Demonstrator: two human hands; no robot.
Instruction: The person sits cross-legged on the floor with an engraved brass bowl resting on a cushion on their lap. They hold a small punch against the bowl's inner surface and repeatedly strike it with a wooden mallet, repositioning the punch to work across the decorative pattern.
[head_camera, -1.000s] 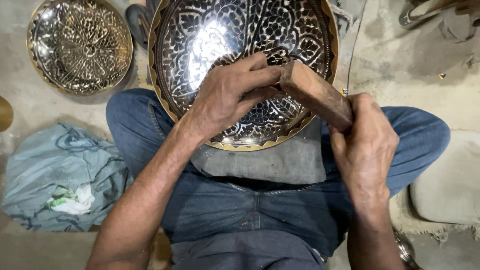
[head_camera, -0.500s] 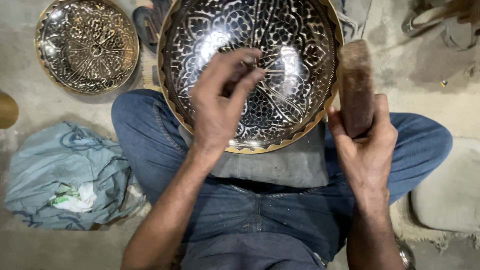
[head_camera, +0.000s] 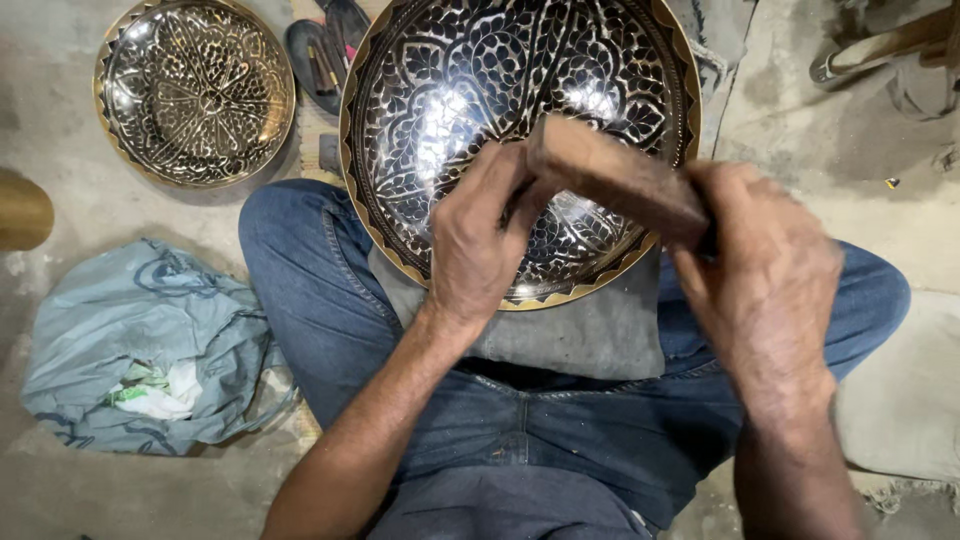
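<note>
Swinging back down, the right hand (head_camera: 765, 270) grips the wooden mallet (head_camera: 615, 180) above the left hand's (head_camera: 480, 235) pinched fingers on the engraved brass bowl (head_camera: 450, 90): another strike.

- The large engraved bowl (head_camera: 470, 90) is cut off by the top edge of the picture, its far rim out of view.
- Upon the bowl, the left hand (head_camera: 480, 240) hides whatever its fingertips pinch.
- The wooden block (head_camera: 610, 175) disappears into the right hand (head_camera: 765, 285); its far end is hidden.
- Left of the bowl, a brown round object (head_camera: 22, 210) is cut off by the picture's edge.
</note>
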